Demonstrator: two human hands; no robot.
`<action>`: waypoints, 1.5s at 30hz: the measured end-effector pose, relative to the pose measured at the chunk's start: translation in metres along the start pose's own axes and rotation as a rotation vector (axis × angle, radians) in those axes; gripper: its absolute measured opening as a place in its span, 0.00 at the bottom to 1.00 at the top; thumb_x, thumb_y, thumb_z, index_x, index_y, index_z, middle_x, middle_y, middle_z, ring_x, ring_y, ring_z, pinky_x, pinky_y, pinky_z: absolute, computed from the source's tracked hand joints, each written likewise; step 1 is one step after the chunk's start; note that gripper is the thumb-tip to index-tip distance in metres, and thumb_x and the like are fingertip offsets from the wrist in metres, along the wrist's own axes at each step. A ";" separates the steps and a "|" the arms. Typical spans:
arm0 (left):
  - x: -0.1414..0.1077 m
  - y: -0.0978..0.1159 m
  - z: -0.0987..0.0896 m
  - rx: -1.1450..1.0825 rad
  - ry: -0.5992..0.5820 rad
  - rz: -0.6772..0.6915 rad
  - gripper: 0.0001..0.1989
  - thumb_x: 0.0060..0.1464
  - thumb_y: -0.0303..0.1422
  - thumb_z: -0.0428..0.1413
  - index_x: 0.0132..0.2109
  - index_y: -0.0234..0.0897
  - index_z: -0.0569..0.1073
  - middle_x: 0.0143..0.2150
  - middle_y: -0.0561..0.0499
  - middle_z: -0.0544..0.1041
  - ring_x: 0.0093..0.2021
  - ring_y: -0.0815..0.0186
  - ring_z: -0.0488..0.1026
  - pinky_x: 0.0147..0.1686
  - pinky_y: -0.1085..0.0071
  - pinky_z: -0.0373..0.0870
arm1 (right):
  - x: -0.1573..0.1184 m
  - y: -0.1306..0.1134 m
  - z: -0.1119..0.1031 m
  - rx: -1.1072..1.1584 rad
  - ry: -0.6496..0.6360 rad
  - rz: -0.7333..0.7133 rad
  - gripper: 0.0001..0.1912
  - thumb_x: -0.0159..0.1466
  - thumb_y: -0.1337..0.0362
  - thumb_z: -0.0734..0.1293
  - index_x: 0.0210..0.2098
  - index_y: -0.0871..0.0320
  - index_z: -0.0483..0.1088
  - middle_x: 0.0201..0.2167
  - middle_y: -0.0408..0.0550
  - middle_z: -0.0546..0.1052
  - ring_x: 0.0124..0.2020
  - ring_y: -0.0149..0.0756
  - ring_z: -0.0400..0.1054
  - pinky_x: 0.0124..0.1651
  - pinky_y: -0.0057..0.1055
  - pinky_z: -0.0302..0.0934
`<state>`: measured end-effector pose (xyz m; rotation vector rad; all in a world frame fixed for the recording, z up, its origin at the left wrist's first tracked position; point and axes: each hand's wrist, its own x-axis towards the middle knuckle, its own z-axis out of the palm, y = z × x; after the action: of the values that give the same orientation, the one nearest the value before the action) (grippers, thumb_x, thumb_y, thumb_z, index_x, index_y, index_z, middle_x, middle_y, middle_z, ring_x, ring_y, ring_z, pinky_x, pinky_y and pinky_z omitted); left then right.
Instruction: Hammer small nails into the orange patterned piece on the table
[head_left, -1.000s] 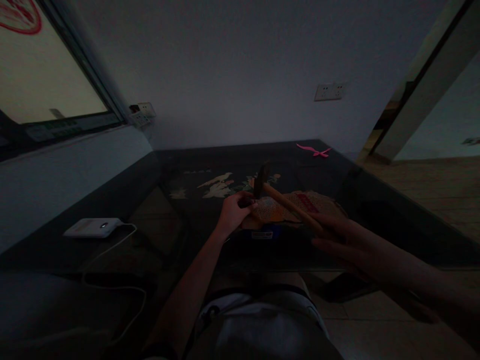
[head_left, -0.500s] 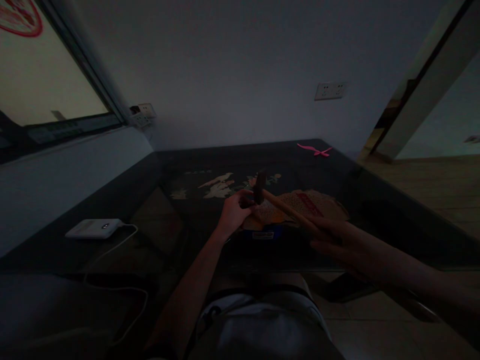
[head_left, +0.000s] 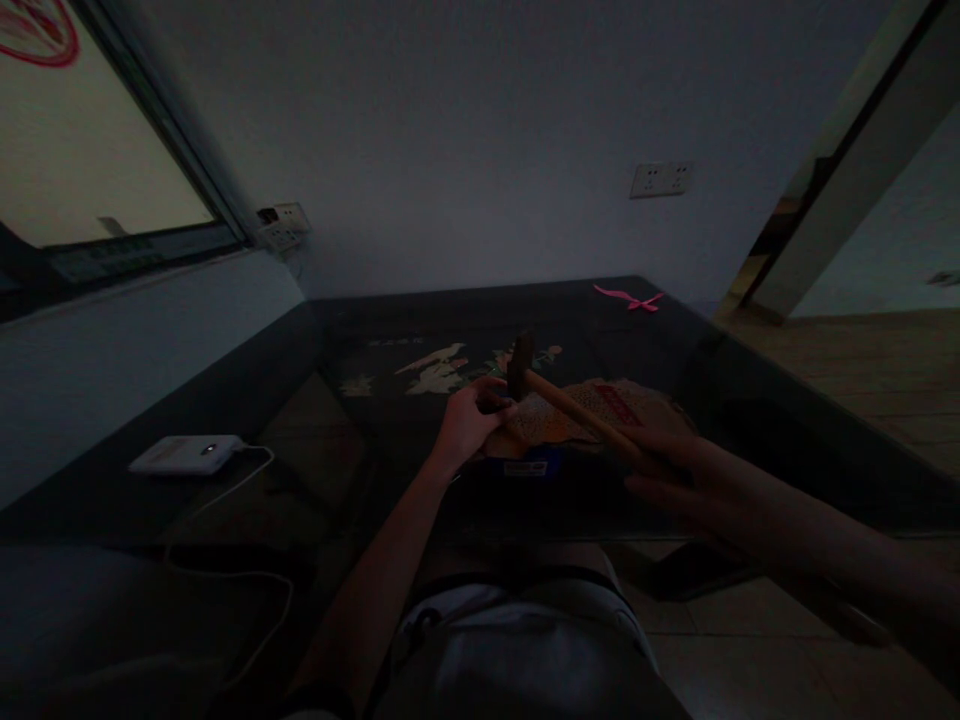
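My right hand [head_left: 679,468] is wrapped round the wooden handle of a hammer [head_left: 577,410]. The dark hammer head stands upright just beside the fingertips of my left hand [head_left: 471,420]. Those fingers are pinched together over the left end of a crumpled brown patterned sheet [head_left: 555,415], like cardboard or paper, with a red printed patch. What they pinch is too small and dark to make out. Under the sheet's near edge shows a blue object [head_left: 536,465] with a pale label; most of it is hidden.
The dark glossy table [head_left: 405,480] carries a bird-and-flower picture [head_left: 439,370]. At the left lies a white power bank [head_left: 186,455] with a white cable [head_left: 225,495] trailing off the front edge. A pink ribbon [head_left: 634,300] lies at the far right corner, near the wall.
The hammer head has risen and tipped back very slightly, and my right hand has shifted a touch to the right. My left hand keeps its pinch in the same place.
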<state>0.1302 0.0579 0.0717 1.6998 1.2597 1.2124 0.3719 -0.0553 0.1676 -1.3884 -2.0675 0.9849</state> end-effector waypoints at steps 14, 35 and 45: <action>0.001 -0.003 -0.001 -0.052 0.002 -0.044 0.17 0.42 0.28 0.64 0.42 0.35 0.73 0.30 0.52 0.78 0.33 0.65 0.77 0.34 0.71 0.73 | 0.000 0.006 0.000 -0.018 0.000 0.004 0.26 0.61 0.54 0.63 0.57 0.54 0.67 0.43 0.48 0.78 0.39 0.43 0.74 0.37 0.33 0.70; 0.001 -0.007 0.001 -0.085 0.011 -0.042 0.18 0.42 0.27 0.64 0.42 0.34 0.72 0.31 0.51 0.79 0.34 0.64 0.77 0.35 0.71 0.73 | 0.001 0.012 0.006 -0.004 -0.022 0.024 0.25 0.62 0.52 0.63 0.56 0.54 0.68 0.37 0.49 0.79 0.33 0.41 0.73 0.31 0.31 0.70; 0.000 -0.003 -0.002 -0.033 0.004 -0.039 0.16 0.42 0.27 0.64 0.41 0.34 0.73 0.32 0.50 0.79 0.34 0.63 0.78 0.34 0.71 0.73 | 0.003 0.014 0.010 0.042 0.002 0.010 0.23 0.61 0.54 0.64 0.53 0.53 0.71 0.41 0.49 0.78 0.42 0.45 0.73 0.41 0.35 0.70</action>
<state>0.1279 0.0591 0.0699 1.6426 1.2634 1.2075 0.3725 -0.0524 0.1504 -1.3790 -2.0290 1.0239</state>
